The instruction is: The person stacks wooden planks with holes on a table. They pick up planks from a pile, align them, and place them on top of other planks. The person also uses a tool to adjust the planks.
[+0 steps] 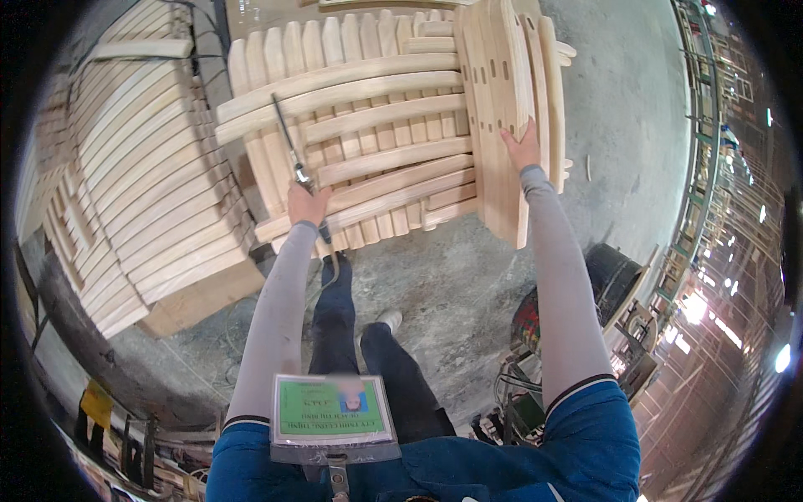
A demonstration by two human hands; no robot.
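My left hand (308,203) is closed around an air blow gun (301,174), whose long thin nozzle points away from me over the stacked wood. A hose trails from its lower end toward my leg. With my right hand (524,151) I grip the edge of a pale wooden board (502,192) with several slots cut in it. This board lies crosswise at the right end of the stack, beside other upright-edged boards. Under the nozzle are long curved wooden slats (393,159), laid across a row of shorter slats (288,46).
On the left stands a big stack of curved wooden pieces (159,192) on cardboard (201,297). A dark round bin (611,272) sits on the concrete floor (619,167) at my right. Metal equipment (527,410) stands near my right side.
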